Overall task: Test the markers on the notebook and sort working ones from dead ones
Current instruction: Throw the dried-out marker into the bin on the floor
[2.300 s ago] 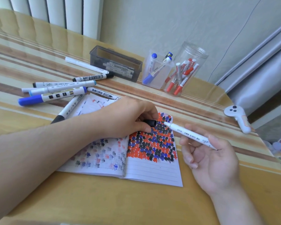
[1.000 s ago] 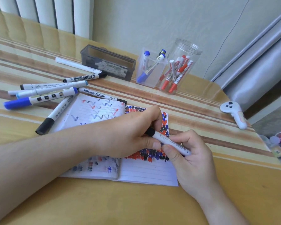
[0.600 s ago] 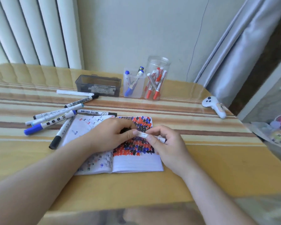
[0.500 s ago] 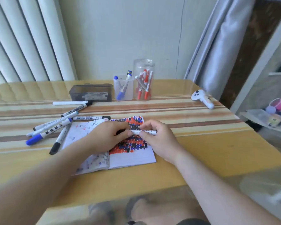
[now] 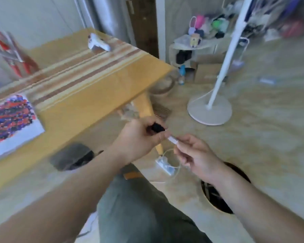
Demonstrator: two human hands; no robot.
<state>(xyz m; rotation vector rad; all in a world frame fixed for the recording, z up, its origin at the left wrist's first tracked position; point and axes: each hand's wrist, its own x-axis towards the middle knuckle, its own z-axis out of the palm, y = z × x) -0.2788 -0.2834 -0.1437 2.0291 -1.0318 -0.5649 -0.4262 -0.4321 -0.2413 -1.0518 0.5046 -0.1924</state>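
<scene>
The frame is blurred by motion. My left hand (image 5: 139,137) grips a black marker cap (image 5: 157,128). My right hand (image 5: 195,155) pinches the white marker (image 5: 173,139), its tip end pointing at the cap. Both hands are off the table, out past its right edge and above the floor. The open notebook (image 5: 12,120), covered in red, blue and black scribbles, lies on the table at the far left. A clear jar with red markers (image 5: 11,55) shows at the left edge.
A striped wooden table (image 5: 88,88) fills the upper left, with a white controller (image 5: 97,43) near its far corner. On the floor are a white stand base (image 5: 210,109), a power strip (image 5: 165,166) and a dark round bin (image 5: 218,190). Cluttered shelves stand behind.
The view has swung right and down, away from the table. Both hands, holding the cap and marker, have moved off the notebook to beyond the table's right edge, and the cap is off the tip.
</scene>
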